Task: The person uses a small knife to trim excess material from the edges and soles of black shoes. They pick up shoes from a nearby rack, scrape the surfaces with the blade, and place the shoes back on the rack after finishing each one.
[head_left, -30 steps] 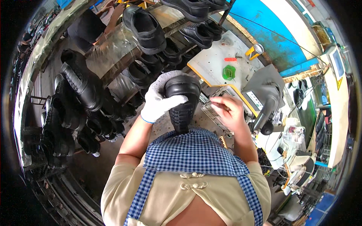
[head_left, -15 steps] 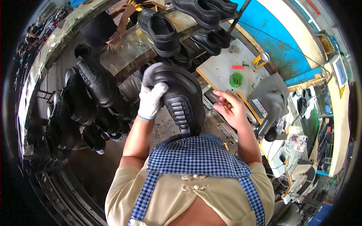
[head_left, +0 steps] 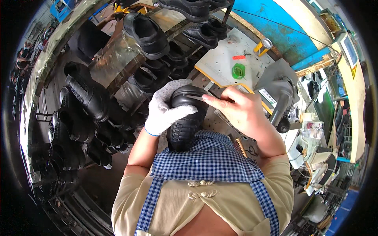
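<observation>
One black shoe [head_left: 187, 125] stands by the checked apron [head_left: 204, 161], the gloved left hand [head_left: 162, 106] clamped round its far end, best braced steady so the bare right hand [head_left: 239, 108] at its edge, grip unclear, can press lightly

Ahead to your right: white worktop [head_left: 220, 59] bearing a green container [head_left: 238, 71] and red strip [head_left: 238, 57]; beyond, a blue panel [head_left: 283, 29].

Workshop — black shoes [head_left: 146, 36], white worktable [head_left: 220, 61]
</observation>
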`<act>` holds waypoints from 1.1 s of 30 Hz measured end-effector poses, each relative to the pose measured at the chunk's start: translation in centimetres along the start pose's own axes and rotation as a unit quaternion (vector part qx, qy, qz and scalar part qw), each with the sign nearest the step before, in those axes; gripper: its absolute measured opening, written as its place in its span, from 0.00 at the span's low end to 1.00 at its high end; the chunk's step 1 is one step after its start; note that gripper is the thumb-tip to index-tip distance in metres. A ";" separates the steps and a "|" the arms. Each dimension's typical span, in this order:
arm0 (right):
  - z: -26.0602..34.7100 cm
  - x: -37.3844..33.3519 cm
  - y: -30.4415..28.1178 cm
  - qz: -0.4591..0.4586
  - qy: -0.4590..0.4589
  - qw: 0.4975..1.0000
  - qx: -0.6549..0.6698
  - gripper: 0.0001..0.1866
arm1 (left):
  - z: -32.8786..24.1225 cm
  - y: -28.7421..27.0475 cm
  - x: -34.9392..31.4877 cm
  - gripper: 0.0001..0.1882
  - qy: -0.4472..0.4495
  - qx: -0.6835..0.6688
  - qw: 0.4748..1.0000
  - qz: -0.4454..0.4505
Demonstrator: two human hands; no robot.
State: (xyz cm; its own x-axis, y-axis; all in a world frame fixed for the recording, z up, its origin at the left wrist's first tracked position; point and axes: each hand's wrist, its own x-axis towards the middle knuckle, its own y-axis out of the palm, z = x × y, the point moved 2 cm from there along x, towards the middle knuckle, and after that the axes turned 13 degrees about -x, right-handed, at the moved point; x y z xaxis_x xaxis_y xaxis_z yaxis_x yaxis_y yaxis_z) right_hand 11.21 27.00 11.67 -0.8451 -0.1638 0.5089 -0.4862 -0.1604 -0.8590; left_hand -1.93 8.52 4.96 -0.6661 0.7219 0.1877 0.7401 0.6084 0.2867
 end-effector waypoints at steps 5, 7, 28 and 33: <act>-0.8 0.0 -0.8 0.023 -0.015 0.999 -0.022 0.23 | -0.2 0.3 -0.2 0.34 -0.022 -0.011 1.000 -0.017; -0.9 0.3 -1.8 0.026 -0.019 0.999 -0.030 0.23 | -0.3 0.3 -0.4 0.34 -0.015 -0.003 1.000 -0.011; -2.0 0.1 -2.7 0.031 -0.045 0.996 -0.076 0.21 | -0.3 1.0 -0.1 0.33 -0.018 0.014 0.999 -0.023; -1.8 0.8 -2.0 0.017 -0.040 0.997 -0.058 0.21 | -0.2 1.0 -0.1 0.33 -0.023 0.038 0.999 -0.020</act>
State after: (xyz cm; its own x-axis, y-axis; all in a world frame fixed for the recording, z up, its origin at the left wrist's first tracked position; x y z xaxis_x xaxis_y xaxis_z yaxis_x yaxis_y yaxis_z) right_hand 11.07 28.89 13.68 -0.8436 -0.2448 0.4780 -0.4839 -0.0395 -0.8742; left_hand -1.11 9.02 5.40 -0.6920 0.7096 0.1328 0.7186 0.6596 0.2204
